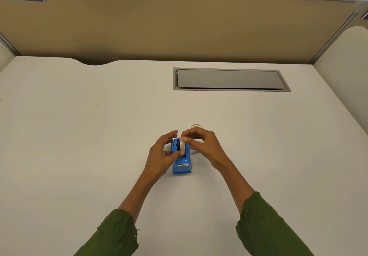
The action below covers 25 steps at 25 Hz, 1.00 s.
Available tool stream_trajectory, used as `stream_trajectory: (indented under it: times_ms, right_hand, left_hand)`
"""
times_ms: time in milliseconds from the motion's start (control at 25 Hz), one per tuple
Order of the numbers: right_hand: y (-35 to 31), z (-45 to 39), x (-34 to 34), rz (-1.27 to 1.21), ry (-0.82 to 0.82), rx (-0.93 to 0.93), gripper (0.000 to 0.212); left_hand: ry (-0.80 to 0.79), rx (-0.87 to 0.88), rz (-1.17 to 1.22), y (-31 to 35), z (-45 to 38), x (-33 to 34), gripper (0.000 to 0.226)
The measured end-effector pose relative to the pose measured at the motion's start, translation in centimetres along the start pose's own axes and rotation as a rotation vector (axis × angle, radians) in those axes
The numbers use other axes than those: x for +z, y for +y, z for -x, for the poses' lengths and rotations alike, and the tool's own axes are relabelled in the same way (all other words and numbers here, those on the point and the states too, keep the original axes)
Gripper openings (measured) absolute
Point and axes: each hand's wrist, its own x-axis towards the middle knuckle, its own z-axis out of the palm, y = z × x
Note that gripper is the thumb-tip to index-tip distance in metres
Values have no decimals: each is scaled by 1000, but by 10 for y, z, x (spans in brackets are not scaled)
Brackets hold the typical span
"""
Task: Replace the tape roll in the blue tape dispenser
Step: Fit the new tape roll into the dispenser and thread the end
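Observation:
The blue tape dispenser (182, 163) stands on the white desk (79, 136), its cutter end toward me. A white tape roll (182, 145) sits upright in its slot on a black hub. My left hand (162, 156) cups the dispenser's left side, thumb resting on its top. My right hand (201, 144) pinches the top of the roll with thumb and forefinger. A second, clear tape roll (196, 126) lies flat on the desk just behind my right hand, partly hidden by it.
A grey cable hatch (231, 79) is set into the desk at the back right. A tan partition wall (179, 26) closes off the far edge, with a side panel (342, 72) on the right.

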Motion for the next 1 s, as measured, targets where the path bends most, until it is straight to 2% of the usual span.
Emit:
stream_trajectory:
  times_ms: [160,400,600,800,1000]
  right_hand:
    - [1,2,-3,-9,-68,5,32]
    - [0,-6,7,25,79,-15,22]
    - [2,2,-1,-4,-89,21,33]
    - [1,0,4,-23,7,21,15]
    - [0,-1,4,-31,33,45,15]
  left_hand:
    - [12,8,6,-1,1,1,58]
    - [0,-8,6,-1,1,-1,60]
    - [17,5,5,-3,0,0,57]
    - [7,22,15,-6,1,0,49]
    - [-2,23,25,-5,-1,-2,44]
